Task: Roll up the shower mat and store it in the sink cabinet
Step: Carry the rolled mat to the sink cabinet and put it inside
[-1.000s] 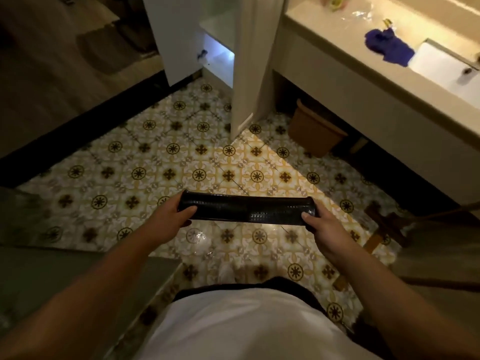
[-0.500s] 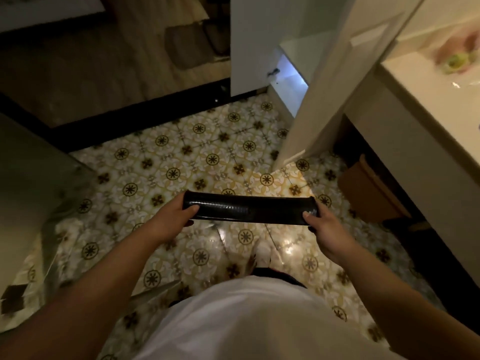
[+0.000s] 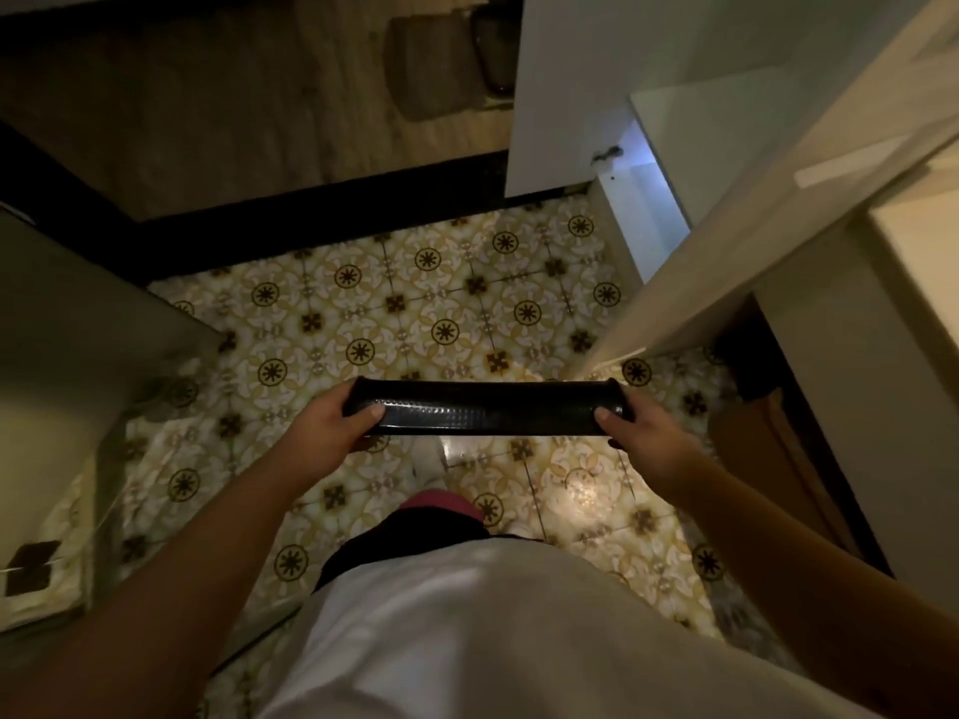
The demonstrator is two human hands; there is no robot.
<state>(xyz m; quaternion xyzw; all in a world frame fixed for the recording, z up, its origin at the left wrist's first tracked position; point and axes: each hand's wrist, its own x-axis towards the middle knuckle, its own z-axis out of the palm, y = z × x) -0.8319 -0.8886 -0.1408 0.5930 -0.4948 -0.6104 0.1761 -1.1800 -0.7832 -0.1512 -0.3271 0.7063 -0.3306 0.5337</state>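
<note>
Holding the rolled shower mat (image 3: 485, 411) level in mid-air above the patterned tile floor (image 3: 415, 303), crosswise, in front of the white shirt (image 3: 519, 630). Gripping its left end with the left hand (image 3: 332, 428), thumb lying on top of the roll and the fingers wrapping under, out of sight. Gripping its right end with the right hand (image 3: 641, 433) in the same way, thumb on top near the roll's tip. Grip on both sides clamped on the mat, one hand at each end, with the dark, bumpy middle of the roll showing bare between them.

Standing over the tiles with one foot in a white sock (image 3: 428, 459) showing just below the mat. Facing a white cabinet door (image 3: 752, 241) hanging open at the far right, with the lit inside of the sink cabinet (image 3: 648, 199) showing beyond it, well apart from the mat. Showing a brown bin (image 3: 768, 438) low on the right, tucked under the sink desk (image 3: 913, 313). Showing a wood floor (image 3: 207, 106) at the far side past a dark threshold strip (image 3: 311, 199), and a glass panel (image 3: 67, 386) at the left.
</note>
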